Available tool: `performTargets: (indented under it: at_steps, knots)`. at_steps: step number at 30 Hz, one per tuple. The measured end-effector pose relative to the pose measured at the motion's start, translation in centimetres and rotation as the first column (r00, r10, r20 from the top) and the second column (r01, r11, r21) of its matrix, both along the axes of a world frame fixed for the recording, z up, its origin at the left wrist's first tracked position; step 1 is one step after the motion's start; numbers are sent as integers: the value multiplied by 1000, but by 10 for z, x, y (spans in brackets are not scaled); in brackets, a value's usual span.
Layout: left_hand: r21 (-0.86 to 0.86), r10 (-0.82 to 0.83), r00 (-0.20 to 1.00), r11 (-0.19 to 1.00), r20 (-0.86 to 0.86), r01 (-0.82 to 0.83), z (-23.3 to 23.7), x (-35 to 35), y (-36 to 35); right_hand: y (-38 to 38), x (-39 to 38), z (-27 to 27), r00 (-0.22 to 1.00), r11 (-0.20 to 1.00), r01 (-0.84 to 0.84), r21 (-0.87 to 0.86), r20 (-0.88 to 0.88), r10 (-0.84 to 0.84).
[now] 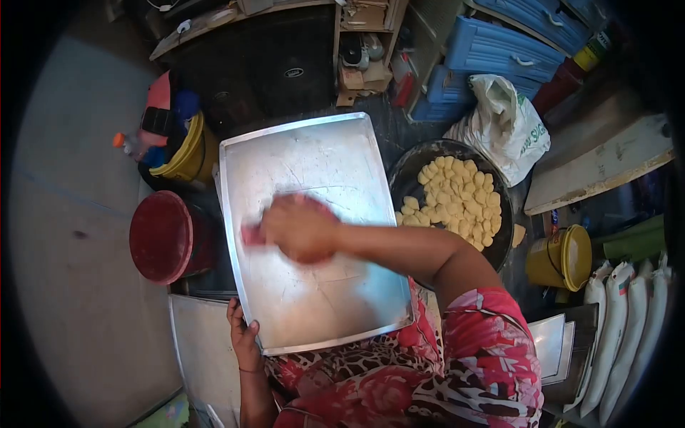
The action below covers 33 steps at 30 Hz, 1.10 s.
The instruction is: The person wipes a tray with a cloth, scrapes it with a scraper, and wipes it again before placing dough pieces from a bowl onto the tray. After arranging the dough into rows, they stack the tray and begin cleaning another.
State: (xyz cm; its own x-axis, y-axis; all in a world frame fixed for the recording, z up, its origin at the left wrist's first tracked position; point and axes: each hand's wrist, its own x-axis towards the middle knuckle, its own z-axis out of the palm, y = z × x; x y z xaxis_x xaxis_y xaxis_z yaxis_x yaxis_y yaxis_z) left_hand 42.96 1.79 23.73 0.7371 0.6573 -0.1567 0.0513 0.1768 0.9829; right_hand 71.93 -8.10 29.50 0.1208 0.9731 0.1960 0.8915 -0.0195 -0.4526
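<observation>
A shallow metal baking tray (314, 299) lies tilted across my lap, its raised rim running all round. My left hand (245, 339) grips the tray's near left corner, thumb on the rim and fingers along the outside. Over the middle of the tray, my right hand (300, 228) is smeared by motion, pressed on a reddish cloth (252, 235) that shows at its left side. To the right, a wide dark basin (408, 158) holds many pale yellow dough pieces (460, 196); my right forearm passes over its near edge.
At left stand a red-lidded bucket (163, 237) and a yellow bucket (191, 153). Beyond the basin are a white sack (503, 125) and blue drawers (499, 39). A yellow tub (560, 257), more trays (548, 342) and several filled white bags (619, 335) line the right. Another tray (203, 335) leans at lower left.
</observation>
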Motion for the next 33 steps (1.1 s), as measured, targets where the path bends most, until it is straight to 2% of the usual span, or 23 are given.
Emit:
performTargets:
  at_steps: [1,2,3,4,6,8,11,12,13,14,15,17,19,20,21,22,23,25,27,28,30,31,33]
  knots:
    - [57,13,1000,998,-17,-12,-4,1,0,0,37,1,960,959,254,128,86,-265]
    - [111,23,999,994,-46,-18,-5,-4,-1,-3,94,-8,914,915,396,80,60,-402]
    - [110,29,998,994,-56,-23,-5,-4,-3,-10,152,-25,787,808,585,71,-291,-544]
    - [112,33,998,993,-47,-27,-4,0,-3,-24,182,-24,717,721,671,174,97,-690]
    - [112,25,999,994,-41,-20,-2,1,-3,-49,175,-33,650,642,610,465,169,-741]
    - [130,22,999,991,-32,-18,-2,1,-4,-80,111,-34,730,762,535,365,255,-634]
    - [93,24,1000,995,15,-25,-12,-1,-3,-120,-12,-30,839,852,498,160,159,-521]
    - [91,20,1000,996,22,-21,-12,-1,-4,-128,-53,-44,856,869,494,-2,178,-486]
    - [76,20,999,997,29,-22,-11,-1,-4,-132,-91,-14,910,884,365,-293,-88,-405]
    - [64,16,999,998,35,-19,-9,0,-4,-137,-128,-23,968,959,249,-137,3,-251]
    - [69,2,999,998,38,-5,-9,-1,-2,-142,-154,-39,996,1000,11,-27,-93,-13]
    - [140,16,1000,990,26,-19,-13,-2,1,-154,-165,-42,960,970,-218,107,-153,233]
    - [102,25,998,994,52,-30,-13,0,-1,-193,-146,-21,951,976,-124,-181,-301,65]
    - [54,39,996,998,77,-43,-14,1,-2,-225,-132,-48,946,986,21,-165,-317,-73]
    - [50,36,995,998,97,-41,-15,0,-3,-257,-122,-64,949,949,308,-72,-48,-312]
    - [55,51,992,997,112,-58,-18,-1,-2,-285,-120,-41,930,905,365,-216,44,-365]
    - [69,51,995,996,91,-58,-22,-2,0,-313,-122,-64,763,769,628,-117,-102,-638]
    - [76,44,996,996,78,-50,-27,-3,4,-371,-135,-61,550,636,560,-531,-335,-765]
    - [65,51,994,996,94,-57,-26,-4,1,-404,-132,-57,744,657,75,-750,-397,-538]
    - [55,40,995,997,90,-45,-24,-6,-2,-405,-132,-59,744,657,73,-750,-398,-537]
    - [78,51,996,995,67,-57,-18,-5,-8,-392,-128,-61,647,777,435,-454,-442,-621]
    - [99,62,997,993,39,-65,-17,-5,-10,-373,-119,-77,402,737,585,-337,-670,-625]
    - [81,26,996,996,86,-33,-27,-7,-7,-309,-96,-59,447,646,732,-214,-564,-694]
